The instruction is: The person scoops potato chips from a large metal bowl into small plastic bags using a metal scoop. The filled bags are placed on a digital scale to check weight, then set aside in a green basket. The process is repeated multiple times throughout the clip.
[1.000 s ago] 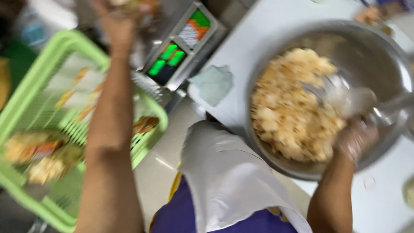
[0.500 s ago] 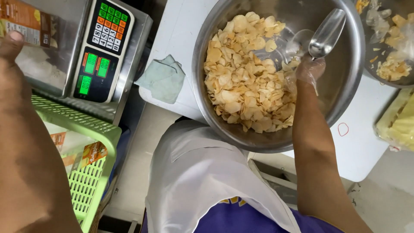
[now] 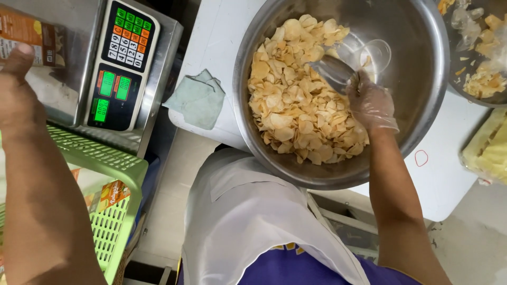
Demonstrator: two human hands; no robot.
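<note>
So the right hand [image 3: 371, 103], in a thin clear glove, is down inside a big steel bowl [image 3: 422, 79] that sits on a white surface [image 3: 222, 42]. Its fingers are wrapped tight around the handle of a metal scoop [image 3: 338, 71], which is dug in at the far edge of a heap of pale yellow chips [image 3: 296, 100]. The chips fill the left and near side of the bowl, the right wall is bare metal.

The left hand [image 3: 18, 100] is way over on the other side, reaching up to a digital scale [image 3: 119, 66] with green readouts and a keypad. It's at an orange packet [image 3: 29, 34] on the scale's steel pan, thumb up against the packet's edge. Can't really tell if the fingers are closed on it or just touching, they're hidden behind the hand.

Other stuff: a crumpled pale green cloth [image 3: 198, 97] lies on the surface between scale and bowl, a lime green plastic basket [image 3: 113, 211] with packets in it sits below the scale, and a second bowl [image 3: 475, 58] with chip scraps pokes in top right.
</note>
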